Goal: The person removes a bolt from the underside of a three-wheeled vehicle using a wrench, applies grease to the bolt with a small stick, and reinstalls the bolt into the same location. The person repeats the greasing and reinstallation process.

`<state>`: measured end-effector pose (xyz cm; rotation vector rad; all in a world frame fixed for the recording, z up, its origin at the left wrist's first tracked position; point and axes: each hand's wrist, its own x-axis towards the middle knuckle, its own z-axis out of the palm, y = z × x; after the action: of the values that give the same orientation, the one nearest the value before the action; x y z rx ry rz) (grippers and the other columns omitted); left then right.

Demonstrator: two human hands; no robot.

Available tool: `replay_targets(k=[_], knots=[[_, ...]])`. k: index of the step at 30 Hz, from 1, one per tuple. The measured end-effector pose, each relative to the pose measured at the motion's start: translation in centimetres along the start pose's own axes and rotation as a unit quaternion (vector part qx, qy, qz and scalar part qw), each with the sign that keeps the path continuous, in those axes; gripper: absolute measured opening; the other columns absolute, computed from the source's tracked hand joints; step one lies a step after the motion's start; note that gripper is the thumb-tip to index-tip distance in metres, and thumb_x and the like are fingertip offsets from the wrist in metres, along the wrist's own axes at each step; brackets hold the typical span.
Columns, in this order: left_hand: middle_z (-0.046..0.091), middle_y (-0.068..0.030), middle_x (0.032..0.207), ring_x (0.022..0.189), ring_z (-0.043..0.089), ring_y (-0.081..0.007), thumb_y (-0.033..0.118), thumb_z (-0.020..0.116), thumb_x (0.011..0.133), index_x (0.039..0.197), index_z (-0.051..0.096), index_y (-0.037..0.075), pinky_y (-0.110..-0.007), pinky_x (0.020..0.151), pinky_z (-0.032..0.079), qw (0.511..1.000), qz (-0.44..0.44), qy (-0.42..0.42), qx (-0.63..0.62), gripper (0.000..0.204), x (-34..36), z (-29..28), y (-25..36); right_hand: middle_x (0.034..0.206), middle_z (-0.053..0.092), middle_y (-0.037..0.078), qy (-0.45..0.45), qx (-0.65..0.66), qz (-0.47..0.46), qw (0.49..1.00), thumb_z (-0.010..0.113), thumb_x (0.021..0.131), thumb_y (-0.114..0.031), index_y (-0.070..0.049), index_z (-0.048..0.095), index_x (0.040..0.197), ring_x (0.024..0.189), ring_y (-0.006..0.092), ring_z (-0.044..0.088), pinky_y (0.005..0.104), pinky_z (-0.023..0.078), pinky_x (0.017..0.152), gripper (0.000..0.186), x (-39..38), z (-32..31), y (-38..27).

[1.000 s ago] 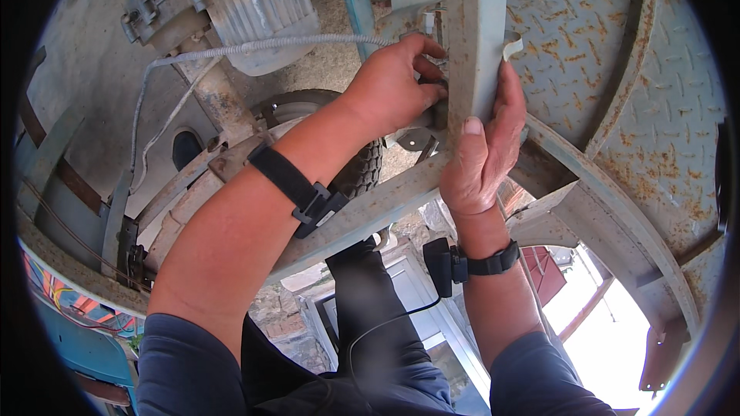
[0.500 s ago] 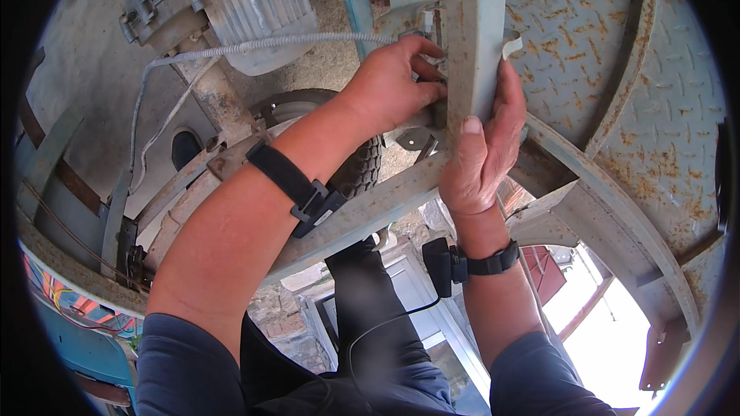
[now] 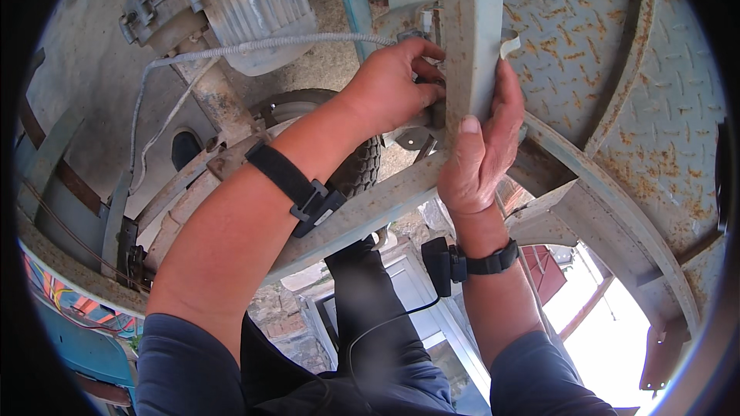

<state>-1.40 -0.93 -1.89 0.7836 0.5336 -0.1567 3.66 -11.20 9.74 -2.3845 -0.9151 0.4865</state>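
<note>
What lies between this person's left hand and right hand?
In the head view, a pale blue-grey metal beam stands between the left hand and the right hand.

**Apparently a vehicle workshop or repair yard**

A painted steel post (image 3: 472,31) joins a rust-spotted vehicle frame (image 3: 378,202). Left of the post are a treaded tyre (image 3: 365,172) and, farther off, a finned motor housing (image 3: 262,15) and grey concrete floor (image 3: 85,100). Right of the post spreads rusty tread plate (image 3: 570,54).
</note>
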Motion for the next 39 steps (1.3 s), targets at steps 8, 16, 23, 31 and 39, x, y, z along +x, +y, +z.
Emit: replay_targets(k=[8,16,23,31,39], knots=[[0.069,-0.0081,0.114,0.088,0.069,-0.0158,-0.004,0.067,0.088,0.139,0.055,0.002,-0.028,0.071,0.059,0.997,0.021,-0.005,0.071,0.053,-0.2,-0.5,0.8,0.149,0.044,0.026,0.008,-0.009,-0.006,1.000,0.044,0.097,-0.027,0.006,0.029,0.154,0.135,0.0327,0.049,0.0439,0.035,0.116,0.068,0.1,0.0,-0.1],[0.069,-0.0075,0.108,0.087,0.069,-0.0161,0.003,0.072,0.087,0.138,0.055,0.003,-0.029,0.070,0.059,1.000,0.003,-0.020,-0.010,0.054,-0.1,-0.2,0.6,0.149,0.045,0.026,0.011,-0.010,-0.013,1.000,0.045,0.097,-0.026,0.006,0.029,0.155,0.135,0.0319,0.049,0.0435,0.035,0.115,0.068,0.0,0.1,0.3],[0.073,-0.0116,0.108,0.091,0.071,-0.0213,0.003,0.076,0.083,0.135,0.057,0.002,-0.034,0.078,0.058,0.993,0.014,0.018,0.118,0.055,0.0,-0.3,0.6,0.149,0.045,0.026,0.010,-0.021,-0.012,1.000,0.045,0.097,-0.026,0.005,0.029,0.155,0.136,0.0321,0.049,0.0436,0.035,0.115,0.068,0.0,0.0,0.2],[0.073,-0.0096,0.104,0.094,0.070,-0.0209,0.009,0.078,0.082,0.133,0.058,0.003,-0.033,0.080,0.057,0.998,0.037,0.011,0.043,0.055,-0.4,-0.2,0.2,0.149,0.044,0.026,0.011,-0.022,-0.018,1.000,0.045,0.097,-0.026,0.005,0.029,0.155,0.135,0.0318,0.049,0.0433,0.035,0.115,0.068,0.0,0.0,0.4],[0.074,-0.0123,0.105,0.094,0.072,-0.0237,0.011,0.079,0.082,0.133,0.058,0.002,-0.035,0.080,0.058,0.990,0.040,0.018,0.137,0.056,0.0,0.1,0.6,0.150,0.044,0.026,0.006,-0.006,-0.004,1.000,0.045,0.097,-0.027,0.005,0.029,0.155,0.136,0.0318,0.049,0.0435,0.036,0.115,0.069,0.0,0.0,0.1]])
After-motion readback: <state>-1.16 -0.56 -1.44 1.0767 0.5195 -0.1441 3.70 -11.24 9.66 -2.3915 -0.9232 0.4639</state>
